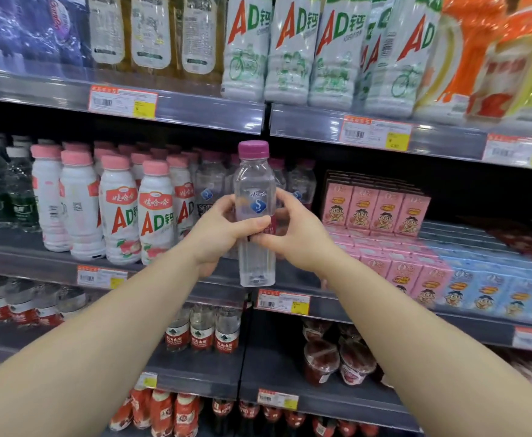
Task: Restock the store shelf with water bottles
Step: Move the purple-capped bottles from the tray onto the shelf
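Bottle: a clear water bottle (256, 216) with a purple cap, held upright in the air in front of the middle shelf (151, 266), its base hanging just below that shelf's front edge — not yet set down
Left hand: the left hand (223, 228) wraps the bottle's waist from the left, thumb across the front under the blue logo; a full grip that seems to carry the weight
Right hand: the right hand (293, 228) closes on the same waist from the right, fingertips pinching the label band — likely steadying and turning it so the label faces out
Target spot: behind the held bottle stand matching purple-capped bottles (209, 187), so the slot probably lies there, at the right end of that row
Neighbours: pink-capped milk drinks (156, 212) stand left of the held bottle, pink cartons (375, 209) right of it; both crowd the slot, which may explain the two-handed, upright hold
Step in hand: lining the bottle up level with the shelf before pushing it in
Risk: clipping a milk drink on the way in
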A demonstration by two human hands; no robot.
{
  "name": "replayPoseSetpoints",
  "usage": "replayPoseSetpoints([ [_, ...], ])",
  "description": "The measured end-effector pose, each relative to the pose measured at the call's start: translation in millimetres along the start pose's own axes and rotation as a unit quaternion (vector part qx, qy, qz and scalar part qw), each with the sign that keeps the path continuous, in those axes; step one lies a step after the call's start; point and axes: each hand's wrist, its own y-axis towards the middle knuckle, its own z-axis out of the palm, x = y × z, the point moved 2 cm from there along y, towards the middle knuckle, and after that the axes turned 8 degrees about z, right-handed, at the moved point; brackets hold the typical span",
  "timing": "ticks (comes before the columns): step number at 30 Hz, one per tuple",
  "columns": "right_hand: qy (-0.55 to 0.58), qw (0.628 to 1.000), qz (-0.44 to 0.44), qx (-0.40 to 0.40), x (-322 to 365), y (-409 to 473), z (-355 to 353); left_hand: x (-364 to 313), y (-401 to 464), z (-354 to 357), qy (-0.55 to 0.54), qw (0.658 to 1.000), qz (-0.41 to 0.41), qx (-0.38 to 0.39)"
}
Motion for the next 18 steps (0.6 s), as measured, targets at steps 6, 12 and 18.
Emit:
replayPoseSetpoints([
  [6, -0.010, 0.996, 0.055, -0.065, -21, 2, -34, -2, 19, 28, 0.038, 0.994, -0.026, 0.095],
  [12, -0.070, 0.977, 0.167, -0.110, -45, 31, -44, 14, 19, 15, 0.177, 0.981, -0.035, 0.074],
  [18, -0.111, 0.973, 0.189, -0.066, -56, 54, -37, 29, 11, -5, 0.421, 0.902, 0.024, 0.088],
])
